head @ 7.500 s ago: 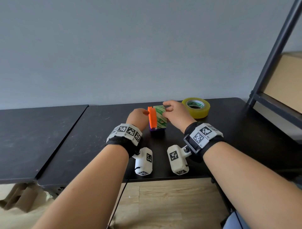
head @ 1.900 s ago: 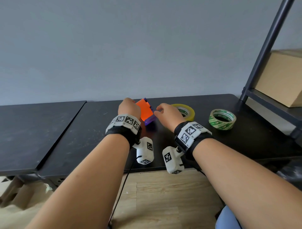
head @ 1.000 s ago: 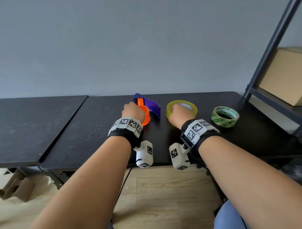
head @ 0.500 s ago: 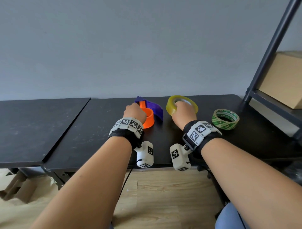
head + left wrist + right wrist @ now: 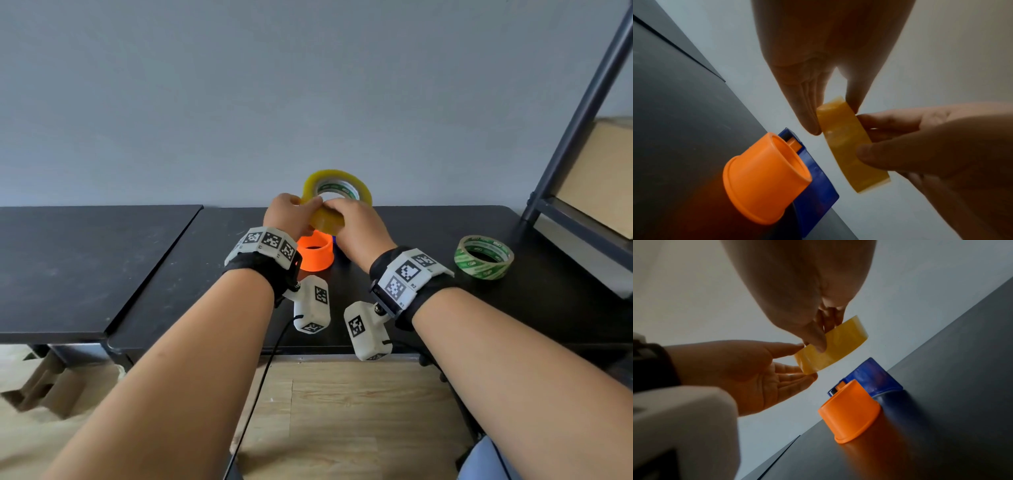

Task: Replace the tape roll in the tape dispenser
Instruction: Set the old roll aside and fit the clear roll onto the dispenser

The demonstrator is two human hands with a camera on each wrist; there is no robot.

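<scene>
Grey wall rises behind a black tabletop (image 5: 178,267) in the head view, where both hands hold a yellow tape roll (image 5: 337,192) up in the air above the tape dispenser (image 5: 315,253), whose orange hub stands bare on the surface. The left hand (image 5: 291,216) and the right hand (image 5: 359,226) meet at the roll's near edge. A green tape roll (image 5: 483,256) lies flat off to the right, well apart from the dispenser, near a shelf frame (image 5: 579,113) carrying a cardboard box (image 5: 606,178). From the left wrist, that hand's thumb and fingers (image 5: 807,116) pinch the roll's edge, its grip narrow, while the other hand's thumb presses the yellow band; the orange hub and blue body of the dispenser sit just below. From the right wrist, the right hand's fingers (image 5: 816,335) curl over the roll's rim, and the opposite palm faces it with fingertips touching the band. Judging by this, the old roll is already off and the new one is in hand; seating it on the hub and threading the tape remain.
</scene>
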